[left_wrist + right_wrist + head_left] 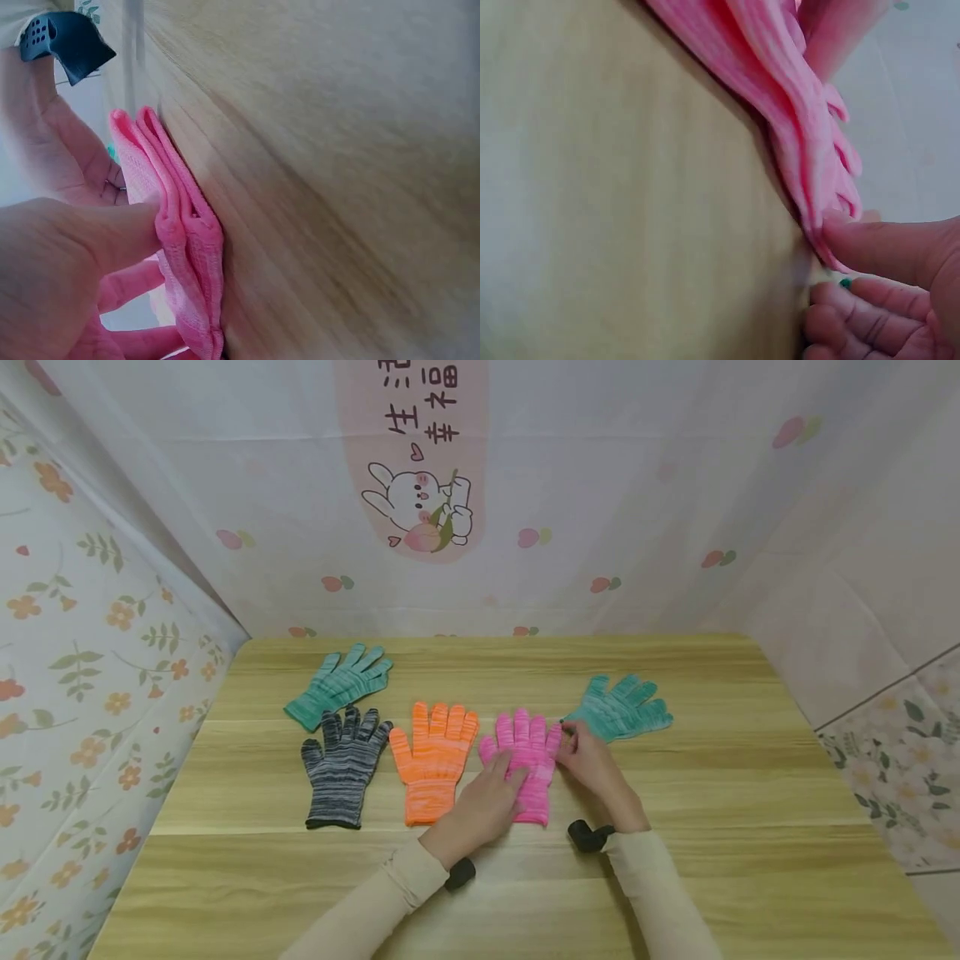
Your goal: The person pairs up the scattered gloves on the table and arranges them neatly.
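Observation:
A pink knit glove lies palm-down shape flat on the table, fingers pointing away. In the left wrist view two folded cuff layers of pink knit show, one on the other. My left hand rests on the pink glove with fingers extended, its thumb against the cuff side. At the glove's right outer finger, my right hand pinches the tip; the right wrist view shows the thumb on it and the other fingers curled below. An orange glove lies just left of the pink one.
Left of the orange glove is a black-and-grey striped glove. One green glove lies behind it at the back left, another green glove beyond my right hand. A printed curtain hangs behind the wooden table.

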A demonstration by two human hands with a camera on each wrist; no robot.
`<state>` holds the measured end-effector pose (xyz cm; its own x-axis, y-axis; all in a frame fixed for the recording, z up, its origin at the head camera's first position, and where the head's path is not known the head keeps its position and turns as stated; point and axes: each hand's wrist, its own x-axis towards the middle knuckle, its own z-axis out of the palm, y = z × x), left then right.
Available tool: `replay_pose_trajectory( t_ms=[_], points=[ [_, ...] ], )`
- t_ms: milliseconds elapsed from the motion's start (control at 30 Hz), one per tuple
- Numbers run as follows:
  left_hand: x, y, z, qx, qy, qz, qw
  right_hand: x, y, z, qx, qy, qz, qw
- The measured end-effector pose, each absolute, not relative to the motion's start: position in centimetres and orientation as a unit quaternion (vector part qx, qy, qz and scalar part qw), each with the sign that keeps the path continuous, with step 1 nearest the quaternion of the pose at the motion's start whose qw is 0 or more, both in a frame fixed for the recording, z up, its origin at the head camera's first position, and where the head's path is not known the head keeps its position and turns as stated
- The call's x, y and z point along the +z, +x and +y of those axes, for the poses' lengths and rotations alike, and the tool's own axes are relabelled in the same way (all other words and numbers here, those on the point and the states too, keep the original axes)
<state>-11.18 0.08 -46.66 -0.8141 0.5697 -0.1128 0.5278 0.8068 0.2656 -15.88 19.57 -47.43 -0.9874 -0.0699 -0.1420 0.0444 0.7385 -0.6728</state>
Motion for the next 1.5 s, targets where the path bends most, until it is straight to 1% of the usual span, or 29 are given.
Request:
replay_pose_trajectory(
  t_ms=[67,167,233,300,433,533,633,667,867,1000,1133,1367,1433,1500],
  points=[
    [-46.6,-11.2,0.1,0.11,0.289,0.946,0.102,-47.2,-16.0,19.5,-0.349,-0.007,0.934,0.075],
    [-46.5,-11.2,0.1,0.109,0.288,0.945,0.109,-46.7,-16.0,18.7,-0.33,-0.021,0.943,0.035],
    [-46.5,-11.2,0.2,0.105,0.288,0.946,0.108,-46.5,-15.8,17.8,-0.308,-0.054,0.95,0.0],
    [-46.6,-11.1,0.3,0.099,0.288,0.947,0.105,-46.4,-15.6,16.7,-0.286,-0.097,0.953,-0.017],
    [-46.6,-10.9,0.2,0.076,0.293,0.95,0.074,-46.4,-15.2,15.0,-0.227,-0.157,0.961,-0.002],
    [-46.6,-10.6,0.0,0.052,0.294,0.954,0.024,-46.5,-15.2,14.5,-0.197,-0.16,0.967,0.014],
    [-46.4,-10.3,-0.4,0.045,0.281,0.959,-0.004,-46.4,-15.3,14.4,-0.19,-0.159,0.968,0.032],
    [-46.3,-10.3,-0.5,0.045,0.277,0.96,-0.004,-46.4,-15.4,14.4,-0.188,-0.159,0.968,0.038],
    [-46.3,-10.2,-1.0,0.051,0.269,0.961,0.039,-46.4,-15.5,14.5,-0.16,-0.184,0.968,0.065],
    [-46.6,-10.2,-1.0,0.054,0.265,0.962,0.04,-46.4,-15.3,14.2,-0.115,-0.197,0.971,0.073],
    [-46.6,-10.4,-1.0,0.053,0.259,0.964,0.04,-46.3,-15.0,13.6,-0.091,-0.186,0.975,0.079],
    [-46.5,-10.9,-0.9,0.054,0.257,0.962,0.07,-46.1,-14.9,13.2,-0.067,-0.172,0.98,0.078],
    [-46.4,-10.9,-0.9,0.056,0.254,0.963,0.072,-46.1,-15.0,13.1,-0.066,-0.168,0.98,0.078],
    [-46.3,-10.8,-0.8,0.053,0.258,0.963,0.062,-45.9,-15.1,13.0,-0.073,-0.161,0.981,0.082]
  ],
)
